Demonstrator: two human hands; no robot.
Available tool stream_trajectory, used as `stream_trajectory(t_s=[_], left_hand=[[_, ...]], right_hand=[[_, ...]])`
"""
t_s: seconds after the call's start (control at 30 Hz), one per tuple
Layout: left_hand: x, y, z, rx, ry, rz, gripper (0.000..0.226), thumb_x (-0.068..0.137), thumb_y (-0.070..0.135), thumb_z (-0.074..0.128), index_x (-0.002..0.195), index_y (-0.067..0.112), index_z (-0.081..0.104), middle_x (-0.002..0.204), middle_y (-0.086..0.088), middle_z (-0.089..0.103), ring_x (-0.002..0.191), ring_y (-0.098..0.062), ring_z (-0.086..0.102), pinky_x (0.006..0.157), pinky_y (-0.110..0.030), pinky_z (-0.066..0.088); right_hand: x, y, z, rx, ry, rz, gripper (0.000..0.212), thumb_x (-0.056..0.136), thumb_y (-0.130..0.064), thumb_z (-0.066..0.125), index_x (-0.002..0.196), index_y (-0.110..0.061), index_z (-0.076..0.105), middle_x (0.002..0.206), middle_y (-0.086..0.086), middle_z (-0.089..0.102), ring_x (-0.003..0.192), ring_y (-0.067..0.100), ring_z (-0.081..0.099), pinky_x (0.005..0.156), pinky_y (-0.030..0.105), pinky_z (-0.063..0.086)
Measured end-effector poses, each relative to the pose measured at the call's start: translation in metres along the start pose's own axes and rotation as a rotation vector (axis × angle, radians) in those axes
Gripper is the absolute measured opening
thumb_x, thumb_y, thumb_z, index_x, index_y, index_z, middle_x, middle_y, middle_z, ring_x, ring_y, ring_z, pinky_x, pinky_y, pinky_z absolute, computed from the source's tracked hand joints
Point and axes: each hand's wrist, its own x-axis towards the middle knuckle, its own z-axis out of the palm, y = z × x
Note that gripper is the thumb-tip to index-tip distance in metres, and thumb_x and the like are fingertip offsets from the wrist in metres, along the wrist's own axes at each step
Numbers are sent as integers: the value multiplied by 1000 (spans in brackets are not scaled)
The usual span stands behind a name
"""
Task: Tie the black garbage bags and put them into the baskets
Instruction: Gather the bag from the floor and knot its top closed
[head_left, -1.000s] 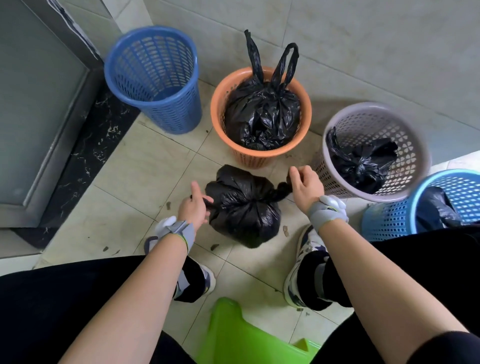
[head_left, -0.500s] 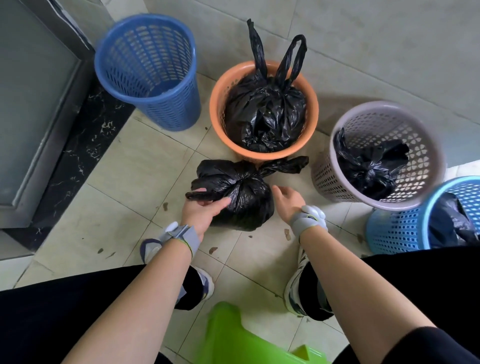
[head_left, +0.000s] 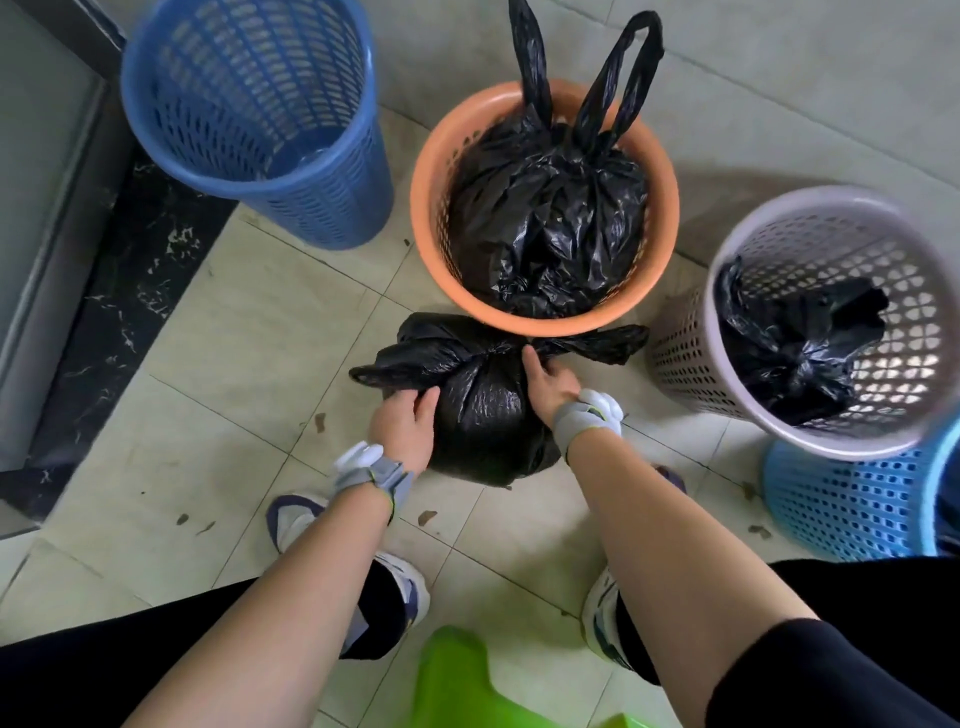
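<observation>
A knotted black garbage bag (head_left: 485, 410) sits on the tiled floor just in front of the orange basket (head_left: 431, 156). My left hand (head_left: 405, 423) grips its left side under one tied ear. My right hand (head_left: 550, 382) presses on its right side beside the knot. The orange basket holds another black bag (head_left: 545, 218) with two handles sticking up. A dark blue basket (head_left: 332, 208) stands at the back left with no bag in it. The lilac basket (head_left: 680, 358) on the right holds a tied bag (head_left: 795, 348).
A light blue basket (head_left: 841, 504) stands at the right edge, partly under the lilac one. A green plastic stool (head_left: 467, 680) is at the bottom between my feet. A metal door frame and dark stone threshold (head_left: 130, 291) run along the left. A wall rises behind the baskets.
The bag's ends were pulled tight, then released. Both hands came in onto the sides of the bag. The camera has leaned closer to the baskets.
</observation>
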Motion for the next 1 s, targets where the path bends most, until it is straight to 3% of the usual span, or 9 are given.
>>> stream_trajectory(t_s=[0.07,0.2,0.33,0.43,0.5,0.6,0.7,0.8,1.0], left_hand=[[2,-2,-1,113,22,49,36,99,31,49,81,3,64,76,-17,62,76,-39,60,63,-31,33],[-3,-4,-1,194,150,329,18,89,15,62,104,9,70,92,-13,61,85,-34,56,69,-35,47],[-15,10,-3,36,174,569,19,92,21,60,99,8,72,99,-8,65,92,-24,54,82,-31,43],[-31,34,-16,-231,64,235,21,99,26,50,87,12,60,76,-3,67,71,-20,57,66,-31,42],[-33,39,-20,-534,-71,-56,23,99,27,50,81,15,57,77,0,73,74,-16,63,72,-28,48],[-43,38,-27,-962,-284,-347,23,97,16,55,77,9,62,71,-6,70,74,-26,64,81,-38,53],[-60,37,-30,-1025,-404,-452,24,97,9,53,74,6,59,67,-7,61,63,-22,57,62,-27,50],[-70,39,-31,-1044,-443,-555,28,98,11,50,70,10,53,55,-1,58,48,-16,56,54,-24,45],[-80,48,-26,-864,-154,-425,35,94,23,57,60,14,57,67,-8,59,70,-24,56,72,-32,44]], right_hand=[[-4,2,3,42,22,-60,71,84,-80,32,127,-29,57,123,0,65,114,34,60,88,35,41],[-14,14,12,71,76,-210,43,93,-57,52,91,-16,63,94,6,71,97,32,65,81,31,45],[-36,26,14,-62,17,-351,32,95,-51,51,104,-25,67,105,4,73,100,30,65,89,33,51],[-54,33,9,-19,17,-362,29,97,-48,51,93,-22,64,102,6,72,96,30,64,88,33,49],[-60,37,6,24,17,-310,34,98,-47,51,76,-20,52,90,6,66,87,27,59,79,29,43],[-75,40,1,87,26,-338,27,100,-42,49,86,-20,56,102,7,61,98,27,58,84,27,39],[-90,35,-3,119,80,-401,33,102,-38,46,108,-9,62,111,8,49,110,30,53,96,28,36],[-102,29,-1,130,162,-471,33,102,-31,47,99,0,57,104,12,49,104,35,52,96,38,40],[-126,25,-5,296,156,-477,26,103,-33,43,83,-16,45,85,0,56,88,27,53,83,35,40]])
